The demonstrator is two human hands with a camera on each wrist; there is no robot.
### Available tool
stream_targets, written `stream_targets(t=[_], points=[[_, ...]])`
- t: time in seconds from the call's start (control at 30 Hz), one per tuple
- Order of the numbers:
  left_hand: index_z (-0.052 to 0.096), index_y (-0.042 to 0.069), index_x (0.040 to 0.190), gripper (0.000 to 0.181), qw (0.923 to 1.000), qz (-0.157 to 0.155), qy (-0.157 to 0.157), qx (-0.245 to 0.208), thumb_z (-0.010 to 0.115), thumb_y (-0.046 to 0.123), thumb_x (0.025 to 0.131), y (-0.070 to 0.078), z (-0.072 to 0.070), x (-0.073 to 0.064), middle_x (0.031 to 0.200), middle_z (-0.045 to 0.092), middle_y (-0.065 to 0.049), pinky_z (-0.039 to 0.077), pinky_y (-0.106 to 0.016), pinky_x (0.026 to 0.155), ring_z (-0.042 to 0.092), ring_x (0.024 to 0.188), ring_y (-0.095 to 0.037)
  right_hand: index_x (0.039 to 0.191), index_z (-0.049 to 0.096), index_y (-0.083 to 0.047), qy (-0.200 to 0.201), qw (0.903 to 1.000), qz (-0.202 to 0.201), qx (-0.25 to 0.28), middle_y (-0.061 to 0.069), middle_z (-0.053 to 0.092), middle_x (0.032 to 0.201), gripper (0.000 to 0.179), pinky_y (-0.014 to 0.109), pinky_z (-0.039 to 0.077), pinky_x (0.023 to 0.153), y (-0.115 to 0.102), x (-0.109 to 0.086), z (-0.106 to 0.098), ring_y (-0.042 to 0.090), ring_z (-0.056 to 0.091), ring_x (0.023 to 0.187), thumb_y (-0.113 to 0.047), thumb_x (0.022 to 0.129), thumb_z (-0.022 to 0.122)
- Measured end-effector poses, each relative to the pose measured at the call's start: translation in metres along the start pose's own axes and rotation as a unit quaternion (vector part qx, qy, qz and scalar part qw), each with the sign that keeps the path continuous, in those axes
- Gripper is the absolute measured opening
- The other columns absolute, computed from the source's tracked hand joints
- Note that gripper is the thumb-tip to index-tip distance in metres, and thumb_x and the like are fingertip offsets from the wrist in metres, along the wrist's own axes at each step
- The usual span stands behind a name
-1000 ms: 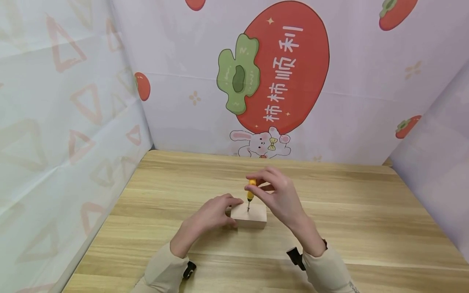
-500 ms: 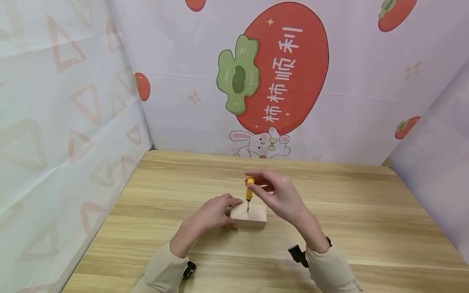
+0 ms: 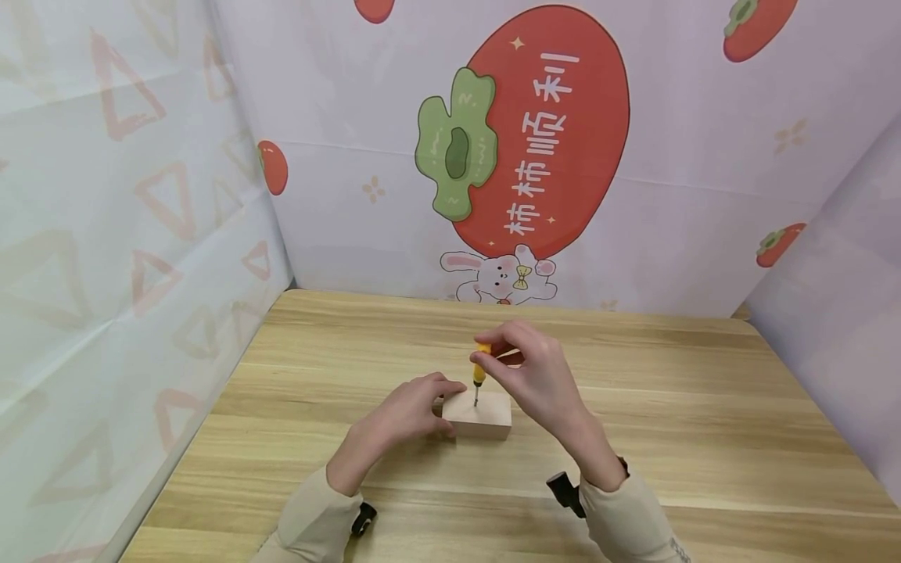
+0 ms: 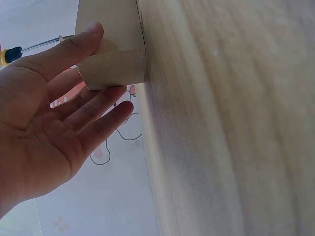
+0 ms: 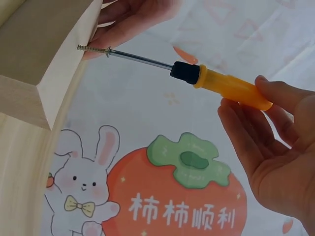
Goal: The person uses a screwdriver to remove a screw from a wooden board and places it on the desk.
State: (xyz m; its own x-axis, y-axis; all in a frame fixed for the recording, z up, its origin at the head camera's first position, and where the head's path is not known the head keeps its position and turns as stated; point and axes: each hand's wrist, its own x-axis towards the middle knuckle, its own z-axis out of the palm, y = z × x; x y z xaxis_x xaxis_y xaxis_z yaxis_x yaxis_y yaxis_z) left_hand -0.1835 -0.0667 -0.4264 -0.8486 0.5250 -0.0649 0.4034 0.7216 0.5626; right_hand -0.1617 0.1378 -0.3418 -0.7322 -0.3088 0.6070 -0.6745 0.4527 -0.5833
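Observation:
A pale wooden block [image 3: 486, 428] lies on the table, its left end gripped between the thumb and fingers of my left hand [image 3: 404, 410]. In the left wrist view the thumb [image 4: 81, 46] presses along one face while fingertips touch another. My right hand [image 3: 542, 379] pinches the butt of a yellow screwdriver [image 5: 229, 87] between thumb and fingers. The screwdriver stands nearly upright over the block. At its tip is a threaded screw [image 5: 93, 49], point in the block's top face, with most of its thread still showing.
The wood-grain table [image 3: 704, 438] extends around both hands. Behind it hangs a printed cloth [image 3: 338, 234] with a large persimmon and a rabbit, and another cloth [image 3: 141, 313] closes the left side. Black wrist cameras [image 3: 565, 493] sit at the sleeves.
Half a second ago the right fingers reached further forward over the handle and the wrist sat further right; both have rolled back. Left hand and block stay in place.

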Motion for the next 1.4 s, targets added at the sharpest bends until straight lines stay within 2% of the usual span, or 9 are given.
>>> stream_targets(t=[0.33, 0.57, 0.73, 0.83, 0.93, 1.0, 1.07, 1.23, 1.4], points=[[0.064, 0.014, 0.133, 0.061, 1.0, -0.001, 0.001, -0.004, 0.086, 0.021, 0.076, -0.001, -0.001, 0.0, 0.112, 0.065, -0.001, 0.048, -0.032, 0.08, 0.057, 0.09, -0.013, 0.108, 0.074, -0.009, -0.042, 0.9972, 0.037, 0.049, 0.002, 0.072, 0.097, 0.022, 0.025, 0.059, 0.072, -0.002, 0.0, 0.0, 0.014, 0.07, 0.085, -0.001, 0.088, 0.072], [0.064, 0.014, 0.133, 0.061, 1.0, 0.002, 0.002, 0.005, 0.086, 0.021, 0.077, 0.0, -0.002, 0.0, 0.113, 0.065, -0.002, 0.048, -0.033, 0.081, 0.058, 0.092, -0.014, 0.108, 0.074, -0.01, -0.009, 0.9994, 0.008, 0.034, -0.001, 0.066, 0.096, 0.026, 0.024, 0.058, 0.066, 0.004, -0.002, 0.006, 0.01, 0.066, 0.083, -0.006, 0.083, 0.079], [0.063, 0.014, 0.134, 0.061, 1.0, 0.005, 0.002, 0.006, 0.086, 0.021, 0.077, 0.0, -0.001, -0.001, 0.113, 0.065, -0.002, 0.048, -0.032, 0.08, 0.058, 0.091, -0.014, 0.108, 0.074, -0.009, 0.001, 0.9992, -0.014, 0.038, 0.001, 0.068, 0.092, 0.024, 0.025, 0.058, 0.068, 0.011, -0.001, 0.007, 0.009, 0.065, 0.081, -0.006, 0.085, 0.077], [0.063, 0.014, 0.134, 0.062, 1.0, 0.006, 0.003, 0.007, 0.086, 0.022, 0.077, 0.0, -0.001, -0.001, 0.112, 0.065, -0.001, 0.048, -0.032, 0.079, 0.057, 0.09, -0.013, 0.11, 0.074, -0.008, -0.029, 0.9964, -0.04, 0.068, 0.003, 0.07, 0.095, 0.025, 0.025, 0.059, 0.071, 0.017, 0.0, 0.003, 0.011, 0.065, 0.083, -0.002, 0.085, 0.075], [0.063, 0.015, 0.134, 0.062, 0.9999, 0.007, 0.002, 0.01, 0.086, 0.022, 0.077, -0.001, -0.001, -0.001, 0.112, 0.065, -0.001, 0.047, -0.031, 0.079, 0.057, 0.09, -0.013, 0.111, 0.072, -0.008, -0.081, 0.9884, -0.083, 0.098, 0.007, 0.072, 0.099, 0.029, 0.027, 0.059, 0.074, 0.021, 0.001, -0.001, 0.013, 0.066, 0.084, 0.005, 0.085, 0.073], [0.064, 0.016, 0.133, 0.061, 0.9999, 0.009, 0.003, 0.011, 0.086, 0.022, 0.077, -0.001, 0.0, -0.001, 0.112, 0.064, -0.001, 0.047, -0.031, 0.078, 0.057, 0.089, -0.013, 0.112, 0.071, -0.009, -0.109, 0.9837, -0.093, 0.108, 0.007, 0.072, 0.101, 0.031, 0.028, 0.059, 0.075, 0.023, 0.002, -0.003, 0.015, 0.066, 0.085, 0.006, 0.086, 0.071], [0.064, 0.016, 0.133, 0.061, 0.9999, 0.01, 0.004, 0.01, 0.086, 0.021, 0.077, -0.001, 0.0, -0.001, 0.112, 0.064, -0.001, 0.047, -0.03, 0.077, 0.057, 0.088, -0.013, 0.114, 0.071, -0.01, -0.118, 0.9838, -0.088, 0.103, 0.006, 0.072, 0.103, 0.031, 0.029, 0.059, 0.076, 0.022, 0.002, -0.003, 0.014, 0.066, 0.084, 0.005, 0.087, 0.07], [0.064, 0.015, 0.133, 0.061, 0.9999, 0.009, 0.005, 0.008, 0.086, 0.022, 0.077, 0.0, -0.001, -0.001, 0.112, 0.065, -0.001, 0.047, -0.031, 0.078, 0.057, 0.09, -0.014, 0.115, 0.07, -0.012, -0.087, 0.994, -0.045, 0.049, 0.001, 0.065, 0.105, 0.032, 0.029, 0.059, 0.074, 0.016, 0.001, -0.001, 0.011, 0.067, 0.086, -0.005, 0.085, 0.077], [0.063, 0.015, 0.134, 0.061, 1.0, 0.003, 0.001, 0.004, 0.086, 0.022, 0.078, 0.0, 0.0, 0.0, 0.114, 0.065, -0.002, 0.048, -0.032, 0.08, 0.058, 0.092, -0.013, 0.11, 0.071, -0.009, -0.049, 0.9977, -0.043, 0.017, -0.001, 0.061, 0.094, 0.032, 0.027, 0.059, 0.072, 0.013, -0.001, 0.002, 0.009, 0.064, 0.08, -0.006, 0.08, 0.082]])
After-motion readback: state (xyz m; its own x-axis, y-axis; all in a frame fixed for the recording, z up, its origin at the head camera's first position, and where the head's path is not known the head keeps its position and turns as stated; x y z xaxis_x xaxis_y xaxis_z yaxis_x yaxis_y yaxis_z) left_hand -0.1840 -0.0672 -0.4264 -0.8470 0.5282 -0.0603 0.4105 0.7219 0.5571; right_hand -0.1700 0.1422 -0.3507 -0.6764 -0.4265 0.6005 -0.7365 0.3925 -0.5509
